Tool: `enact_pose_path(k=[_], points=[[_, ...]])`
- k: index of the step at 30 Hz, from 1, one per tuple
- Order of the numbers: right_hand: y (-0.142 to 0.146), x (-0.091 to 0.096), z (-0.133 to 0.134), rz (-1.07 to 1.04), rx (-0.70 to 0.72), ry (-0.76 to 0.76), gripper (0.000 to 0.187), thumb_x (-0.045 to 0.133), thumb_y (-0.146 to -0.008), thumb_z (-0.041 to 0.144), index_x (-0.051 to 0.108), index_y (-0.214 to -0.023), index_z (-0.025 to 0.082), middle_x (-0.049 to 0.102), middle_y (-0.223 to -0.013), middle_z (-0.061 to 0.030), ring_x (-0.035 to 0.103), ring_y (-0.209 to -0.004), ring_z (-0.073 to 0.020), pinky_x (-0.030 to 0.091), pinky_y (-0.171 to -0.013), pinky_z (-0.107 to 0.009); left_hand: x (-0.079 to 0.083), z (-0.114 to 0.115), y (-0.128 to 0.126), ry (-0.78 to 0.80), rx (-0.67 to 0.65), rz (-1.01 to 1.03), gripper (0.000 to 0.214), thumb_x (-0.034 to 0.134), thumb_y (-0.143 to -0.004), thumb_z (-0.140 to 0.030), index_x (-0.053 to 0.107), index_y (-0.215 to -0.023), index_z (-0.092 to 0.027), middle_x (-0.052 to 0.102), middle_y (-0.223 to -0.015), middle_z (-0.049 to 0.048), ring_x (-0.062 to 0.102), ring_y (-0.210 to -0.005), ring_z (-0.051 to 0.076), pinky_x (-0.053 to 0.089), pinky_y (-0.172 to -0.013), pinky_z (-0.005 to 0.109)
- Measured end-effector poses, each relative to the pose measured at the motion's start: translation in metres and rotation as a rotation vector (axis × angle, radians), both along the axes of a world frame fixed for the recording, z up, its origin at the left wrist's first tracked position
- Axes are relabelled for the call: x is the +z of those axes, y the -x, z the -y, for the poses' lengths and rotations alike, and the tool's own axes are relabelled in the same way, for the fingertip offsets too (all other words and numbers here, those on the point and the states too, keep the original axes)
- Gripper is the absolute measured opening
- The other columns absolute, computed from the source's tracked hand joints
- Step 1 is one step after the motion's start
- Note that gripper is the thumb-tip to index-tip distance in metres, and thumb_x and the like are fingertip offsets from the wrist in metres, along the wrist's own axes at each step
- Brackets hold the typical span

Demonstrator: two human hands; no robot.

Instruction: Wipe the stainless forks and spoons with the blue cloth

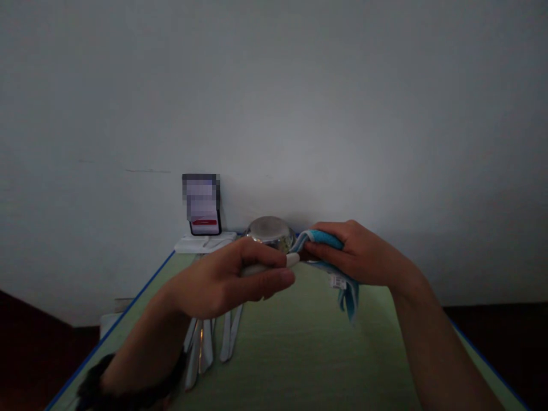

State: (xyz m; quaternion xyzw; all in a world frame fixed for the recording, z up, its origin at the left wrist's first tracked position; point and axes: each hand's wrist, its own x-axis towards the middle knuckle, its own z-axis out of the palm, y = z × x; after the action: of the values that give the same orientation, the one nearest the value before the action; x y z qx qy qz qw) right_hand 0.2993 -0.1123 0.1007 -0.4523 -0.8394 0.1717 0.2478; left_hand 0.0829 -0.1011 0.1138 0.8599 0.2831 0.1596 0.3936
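Above the table, my left hand [231,277] is closed around the pale handle of a slim utensil [293,261], its end pointing right toward the cloth. What kind of utensil it is cannot be made out, since fingers and cloth cover most of it. My right hand [357,251] pinches a blue cloth [327,238] with a white edge and a small white tag. A loose corner of the cloth hangs below the fingers. Beneath my left hand, several long flat utensils [205,345] with shiny and pale surfaces lie on the table, partly hidden by the wrist.
A shiny round metal bowl [270,227], apparently upside down, sits at the table's back edge against the wall. Left of it, a phone [205,205] stands upright on a white stand [188,244]. The pale green table [299,365] has blue edging.
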Motion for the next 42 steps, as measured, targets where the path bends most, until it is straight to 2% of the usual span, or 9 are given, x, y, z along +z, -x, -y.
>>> enact_pose_path(k=[6,11,20,30,35,39,42], points=[[-0.002,0.001,0.001,-0.004,-0.01,0.039,0.021,0.045,-0.084,0.032,0.059,-0.082,0.017,0.06,-0.071,0.0009,0.049,-0.061,-0.0101,0.035,-0.054,-0.022,0.001,0.001,0.0,0.063,-0.018,0.01,0.031,0.047,-0.082,-0.033,0.045,-0.056,-0.016,0.038,-0.052,-0.0042,0.036,-0.048,0.007,0.035,-0.043,0.017],[-0.001,0.002,0.003,-0.014,-0.027,0.035,0.013,0.047,-0.081,0.024,0.058,-0.079,0.018,0.056,-0.066,0.0028,0.046,-0.058,-0.0091,0.034,-0.052,-0.021,0.0,0.001,0.001,-0.005,0.008,-0.016,0.031,0.047,-0.082,-0.036,0.048,-0.057,-0.017,0.042,-0.053,-0.0036,0.039,-0.05,0.008,0.035,-0.045,0.017],[0.001,0.002,0.001,-0.016,-0.034,0.015,0.024,0.045,-0.084,0.036,0.058,-0.077,0.017,0.055,-0.064,0.0026,0.045,-0.056,-0.0087,0.033,-0.051,-0.021,-0.004,0.001,0.003,-0.029,0.001,-0.006,0.03,0.046,-0.083,-0.036,0.049,-0.061,-0.017,0.042,-0.054,-0.0043,0.039,-0.051,0.007,0.034,-0.047,0.017],[0.001,0.001,0.002,-0.01,-0.047,0.018,0.017,0.047,-0.083,0.031,0.055,-0.075,0.018,0.054,-0.064,0.0036,0.045,-0.057,-0.0091,0.033,-0.052,-0.021,-0.004,-0.003,0.001,0.035,-0.06,0.033,0.032,0.046,-0.084,-0.034,0.045,-0.059,-0.015,0.037,-0.053,-0.0057,0.034,-0.049,0.005,0.03,-0.044,0.016],[-0.005,-0.002,0.0,-0.125,-0.163,-0.111,0.028,0.039,-0.088,0.039,0.051,-0.073,0.018,0.052,-0.065,0.0029,0.047,-0.061,-0.01,0.035,-0.057,-0.023,-0.008,-0.007,0.006,-0.013,-0.02,0.068,0.029,0.046,-0.085,-0.033,0.049,-0.063,-0.015,0.037,-0.053,-0.0065,0.034,-0.047,0.005,0.03,-0.042,0.015],[-0.015,-0.001,0.0,-0.326,-0.34,-0.215,0.036,0.037,-0.087,0.047,0.046,-0.066,0.019,0.042,-0.057,0.0046,0.039,-0.052,-0.0087,0.032,-0.048,-0.021,-0.012,-0.013,0.013,-0.047,0.024,0.032,0.027,0.045,-0.086,-0.036,0.055,-0.073,-0.014,0.036,-0.054,-0.0066,0.033,-0.046,0.005,0.028,-0.04,0.015],[-0.014,0.003,0.002,-0.487,-0.477,-0.374,0.038,0.038,-0.086,0.048,0.04,-0.061,0.02,0.036,-0.054,0.0051,0.035,-0.047,-0.0085,0.03,-0.044,-0.021,-0.013,-0.016,0.014,-0.096,0.023,-0.039,0.029,0.044,-0.086,-0.038,0.057,-0.076,-0.014,0.036,-0.055,-0.0062,0.034,-0.048,0.006,0.029,-0.041,0.016]])
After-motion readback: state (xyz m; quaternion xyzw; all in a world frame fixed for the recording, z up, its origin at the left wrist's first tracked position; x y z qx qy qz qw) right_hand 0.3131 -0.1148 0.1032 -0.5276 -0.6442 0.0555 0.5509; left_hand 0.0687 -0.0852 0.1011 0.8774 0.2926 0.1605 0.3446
